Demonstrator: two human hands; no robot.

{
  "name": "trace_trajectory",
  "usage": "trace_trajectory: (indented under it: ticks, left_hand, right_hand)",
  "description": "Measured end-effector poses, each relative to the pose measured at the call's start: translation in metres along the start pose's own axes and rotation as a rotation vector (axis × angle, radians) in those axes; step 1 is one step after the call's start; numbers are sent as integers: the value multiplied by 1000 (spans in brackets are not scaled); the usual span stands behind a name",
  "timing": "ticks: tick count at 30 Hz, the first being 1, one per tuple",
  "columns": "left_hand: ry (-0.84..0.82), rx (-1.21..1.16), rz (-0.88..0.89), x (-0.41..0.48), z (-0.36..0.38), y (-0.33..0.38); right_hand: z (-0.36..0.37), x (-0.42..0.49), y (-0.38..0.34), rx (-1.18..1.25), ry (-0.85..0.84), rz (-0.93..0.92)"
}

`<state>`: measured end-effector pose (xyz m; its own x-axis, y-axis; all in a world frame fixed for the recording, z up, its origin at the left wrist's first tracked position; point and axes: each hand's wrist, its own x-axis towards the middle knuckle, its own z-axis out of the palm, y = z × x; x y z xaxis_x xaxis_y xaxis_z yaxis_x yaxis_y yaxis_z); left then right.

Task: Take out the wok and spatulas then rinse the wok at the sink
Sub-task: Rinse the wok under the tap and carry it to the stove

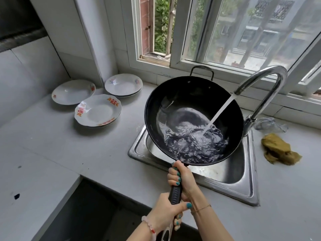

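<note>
Both hands clench the round black metal wok's (191, 105) handle, the right hand (180, 177) nearest the bowl and the left hand (165, 213) behind. The wok hangs over the square steel sink (251, 180) under the curved chrome tap (265, 79). Pooled water's weight could tip it, slopping onto the grey table (69, 145). Its far rim is near the tap; leftward is freer.

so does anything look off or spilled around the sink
Nothing spilled: water from the tap lands in the wok over the sink. Only loose ends: a crumpled yellow-brown cloth lying right of the sink, and a crinkled scrap on the rim of the front plate.
</note>
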<state>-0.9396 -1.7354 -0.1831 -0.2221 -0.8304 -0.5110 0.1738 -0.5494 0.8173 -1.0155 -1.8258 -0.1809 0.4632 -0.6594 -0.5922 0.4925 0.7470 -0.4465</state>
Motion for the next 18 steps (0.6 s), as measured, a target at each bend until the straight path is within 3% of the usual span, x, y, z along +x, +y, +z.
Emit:
trace_trajectory:
  ticks: [8,18]
  left_hand:
    - [-84,5,-16,19,9,8]
    - [-137,-23,-22,16,23,11]
  right_hand:
    - [-10,2,-17,-80,99,-132]
    - [-15,-8,-25,-91,146,-147]
